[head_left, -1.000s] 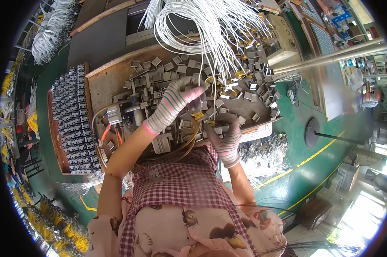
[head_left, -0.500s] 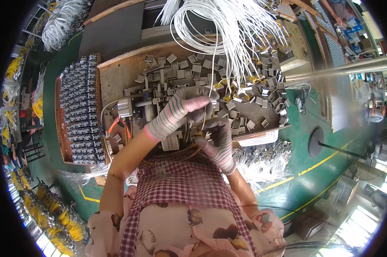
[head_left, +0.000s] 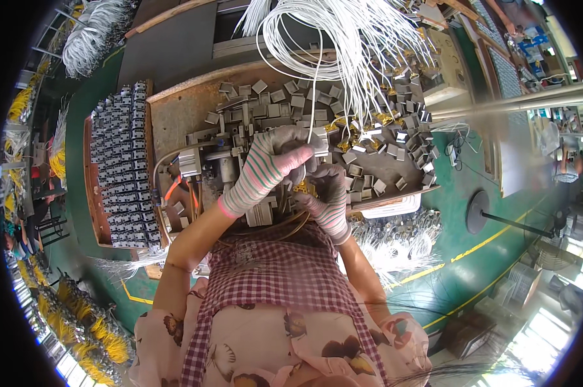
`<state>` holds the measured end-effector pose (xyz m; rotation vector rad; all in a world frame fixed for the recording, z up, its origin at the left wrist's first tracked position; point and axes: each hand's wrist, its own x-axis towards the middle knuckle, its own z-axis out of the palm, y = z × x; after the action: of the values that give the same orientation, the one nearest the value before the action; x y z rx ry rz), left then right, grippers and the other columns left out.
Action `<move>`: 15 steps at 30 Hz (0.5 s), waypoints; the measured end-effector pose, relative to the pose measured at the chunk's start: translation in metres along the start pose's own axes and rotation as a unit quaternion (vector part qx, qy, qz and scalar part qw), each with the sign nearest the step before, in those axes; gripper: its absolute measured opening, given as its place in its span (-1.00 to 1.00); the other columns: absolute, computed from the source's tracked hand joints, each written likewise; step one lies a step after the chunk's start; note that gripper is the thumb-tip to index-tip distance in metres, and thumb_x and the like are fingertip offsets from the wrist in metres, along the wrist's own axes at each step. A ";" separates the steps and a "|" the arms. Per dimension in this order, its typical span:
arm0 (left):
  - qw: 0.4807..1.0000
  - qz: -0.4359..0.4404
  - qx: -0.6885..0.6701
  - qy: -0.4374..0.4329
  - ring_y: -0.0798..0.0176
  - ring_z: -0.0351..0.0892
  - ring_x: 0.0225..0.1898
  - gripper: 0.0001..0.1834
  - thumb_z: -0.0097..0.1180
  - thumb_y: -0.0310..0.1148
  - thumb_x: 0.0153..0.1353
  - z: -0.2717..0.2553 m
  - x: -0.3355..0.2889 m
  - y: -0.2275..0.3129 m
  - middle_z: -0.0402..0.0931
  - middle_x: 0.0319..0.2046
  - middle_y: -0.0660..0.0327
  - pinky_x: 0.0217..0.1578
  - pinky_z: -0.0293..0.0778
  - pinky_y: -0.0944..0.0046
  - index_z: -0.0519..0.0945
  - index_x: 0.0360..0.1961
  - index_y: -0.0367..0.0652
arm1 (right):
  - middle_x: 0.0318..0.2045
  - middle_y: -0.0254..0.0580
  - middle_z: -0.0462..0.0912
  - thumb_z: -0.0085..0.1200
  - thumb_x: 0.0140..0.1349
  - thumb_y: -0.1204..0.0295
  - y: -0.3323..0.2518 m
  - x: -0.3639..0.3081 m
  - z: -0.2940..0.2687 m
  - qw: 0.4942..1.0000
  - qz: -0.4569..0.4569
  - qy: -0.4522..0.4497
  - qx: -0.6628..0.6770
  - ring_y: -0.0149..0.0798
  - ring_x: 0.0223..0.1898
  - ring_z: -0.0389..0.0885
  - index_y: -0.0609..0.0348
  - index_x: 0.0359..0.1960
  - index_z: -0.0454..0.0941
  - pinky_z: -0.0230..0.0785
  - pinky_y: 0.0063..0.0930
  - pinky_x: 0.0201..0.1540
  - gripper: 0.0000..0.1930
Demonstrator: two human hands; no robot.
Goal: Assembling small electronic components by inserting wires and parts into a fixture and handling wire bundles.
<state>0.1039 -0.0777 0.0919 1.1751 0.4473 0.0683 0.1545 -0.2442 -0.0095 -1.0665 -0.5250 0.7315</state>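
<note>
My left hand (head_left: 278, 158), in a striped glove with dark fingers, is closed round a white cable (head_left: 315, 97) that runs down from the large white bundle (head_left: 362, 39). Just below it my right hand (head_left: 329, 200), gloved alike, pinches a small gold-coloured metal piece (head_left: 306, 187) at the cable's lower end. Whether the piece is joined to the cable is hidden by the fingers. Both hands are close together over the front of a wooden tray (head_left: 182, 90). Small grey metal housings (head_left: 298, 101) lie scattered behind and to the right of them.
A metal fixture (head_left: 188, 161) with hoses stands left of my hands. Farther left, a rack (head_left: 120, 168) holds rows of grey-black parts. More gold-coloured pieces (head_left: 385, 119) lie among the housings. White cables (head_left: 395, 245) fill a spot at the lower right, beside a black round-based stand (head_left: 477, 213).
My right hand has moved up and slightly left to meet my left hand. The stretch of cable between the hands has shortened, and the gold-coloured piece shows more clearly.
</note>
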 end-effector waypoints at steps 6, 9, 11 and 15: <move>0.998 0.028 0.054 0.009 0.59 0.47 -0.58 -0.74 0.10 -0.30 0.33 -0.001 -0.001 -0.005 0.60 -0.46 0.30 -0.61 0.27 0.59 0.57 -0.06 -0.23 | -0.08 -0.21 0.52 0.35 0.07 0.62 0.007 0.013 -0.002 0.993 0.036 -0.034 0.106 -0.25 0.00 0.54 0.09 -0.02 0.26 0.42 -0.33 0.11 -0.47; 0.998 0.026 0.051 0.004 0.58 0.48 -0.58 -0.73 0.10 -0.28 0.33 -0.003 0.005 -0.004 0.61 -0.44 0.30 -0.60 0.28 0.60 0.57 -0.07 -0.22 | -0.07 -0.22 0.52 0.37 0.06 0.59 0.004 0.017 -0.003 0.992 0.038 -0.039 0.118 -0.28 0.01 0.53 0.08 -0.01 0.26 0.41 -0.34 0.12 -0.46; 0.998 0.015 0.052 -0.007 0.58 0.49 -0.57 -0.72 0.11 -0.28 0.32 -0.005 0.009 0.001 0.61 -0.44 0.31 -0.59 0.30 0.58 0.57 -0.04 -0.20 | -0.06 -0.22 0.51 0.38 0.06 0.58 0.004 0.021 -0.002 0.993 0.033 -0.032 0.104 -0.29 0.02 0.53 0.08 -0.01 0.26 0.41 -0.35 0.11 -0.45; 0.999 0.019 0.050 0.008 0.58 0.47 -0.54 -0.67 0.15 -0.30 0.31 -0.010 0.006 0.002 0.59 -0.44 0.34 -0.52 0.34 0.54 0.56 0.03 -0.21 | -0.06 -0.25 0.51 0.40 0.04 0.56 -0.002 0.021 0.008 0.993 0.057 -0.012 0.105 -0.34 0.02 0.51 0.09 0.01 0.27 0.41 -0.38 0.11 -0.43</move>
<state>0.1057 -0.0661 0.0889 1.2824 0.4468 0.0885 0.1635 -0.2240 -0.0037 -0.8971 -0.4003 0.8806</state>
